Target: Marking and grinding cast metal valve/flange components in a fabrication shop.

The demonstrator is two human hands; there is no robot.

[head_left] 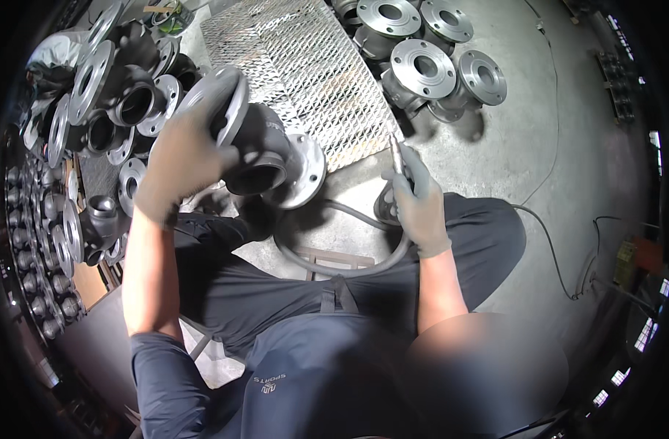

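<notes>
My left hand, in a grey-beige work glove, grips the upper flange of a grey metal valve body. The valve body is tilted, with a round open port facing me and a second drilled flange at its lower right. In my gloved right hand is a slim, pen-shaped metal hand tool, its tip pointing up and away from me. That tip lies near the corner of a textured metal plate, apart from the valve body. A grey hose loops below; its join with the tool is hidden.
Several flanged valve bodies are piled at the left. More stand with flanges upward at the far right of the plate. Smaller round metal parts line the left edge. A dark cable runs over the concrete floor at the right.
</notes>
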